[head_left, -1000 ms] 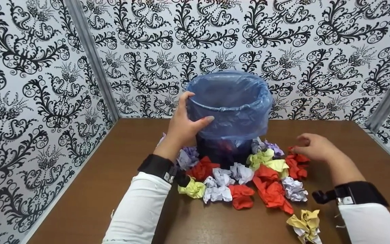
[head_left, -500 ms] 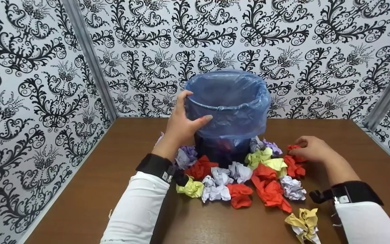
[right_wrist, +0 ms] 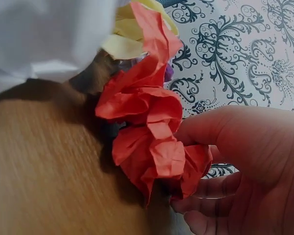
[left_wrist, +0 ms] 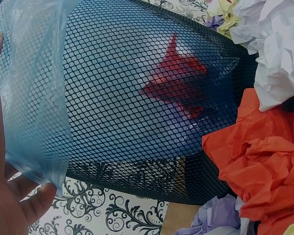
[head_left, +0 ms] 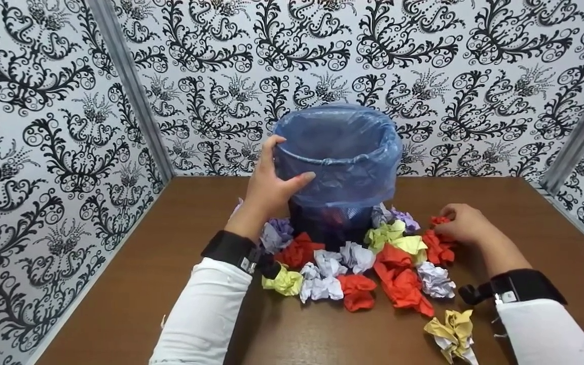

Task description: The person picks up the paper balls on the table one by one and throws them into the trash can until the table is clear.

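A dark mesh wastebasket (head_left: 308, 223) stands upright, lined with a blue plastic bag (head_left: 353, 177) folded over its rim. My left hand (head_left: 267, 187) holds its upper left side, thumb across the front of the bag and fingers at the rim. Through the mesh in the left wrist view, a red crumpled paper (left_wrist: 179, 73) shows inside. To the right of the basket, my right hand (head_left: 467, 224) grips a red crumpled paper ball (right_wrist: 154, 132) that rests on the table. Thumb and fingers lie around one end of it in the right wrist view.
Several crumpled paper balls surround the basket's base: a yellow-green one (head_left: 283, 280), a white one (head_left: 435, 280), a red one (head_left: 358, 291). A gold-and-white ball (head_left: 453, 334) lies nearer on the brown table (head_left: 302, 329). Patterned walls (head_left: 322, 61) enclose the back and sides.
My right hand has come down onto the red paper ball at the right, and its fingers have closed around it. The left hand keeps its hold on the wastebasket.
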